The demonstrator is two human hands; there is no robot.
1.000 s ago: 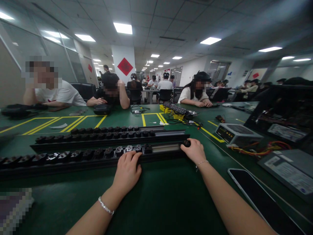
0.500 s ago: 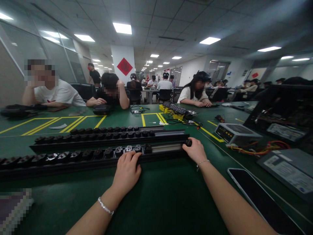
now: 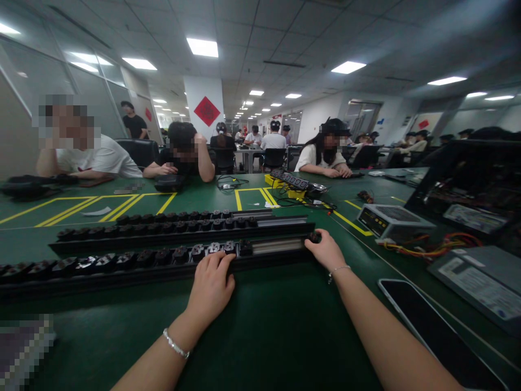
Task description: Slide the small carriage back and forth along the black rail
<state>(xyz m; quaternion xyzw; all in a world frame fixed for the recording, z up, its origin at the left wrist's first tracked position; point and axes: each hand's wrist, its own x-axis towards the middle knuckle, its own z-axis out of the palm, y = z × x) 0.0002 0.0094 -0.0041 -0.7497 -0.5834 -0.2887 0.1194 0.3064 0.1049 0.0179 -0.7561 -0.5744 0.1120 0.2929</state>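
Two long black power strips lie side by side across the green table. My left hand rests on the near strip, fingers curled over its front edge by the sockets. At that strip's right end, my right hand grips the end cap, fingers wrapped round it. The far strip lies untouched just behind.
A grey power supply with coloured wires sits to the right, a dark phone near my right arm, an open computer case beyond. Several people sit along the table's far side. A yellow-based socket strip and cables lie mid-table.
My hands stay on the near strip; the right hand has shifted very slightly. A person in the background has walked left.
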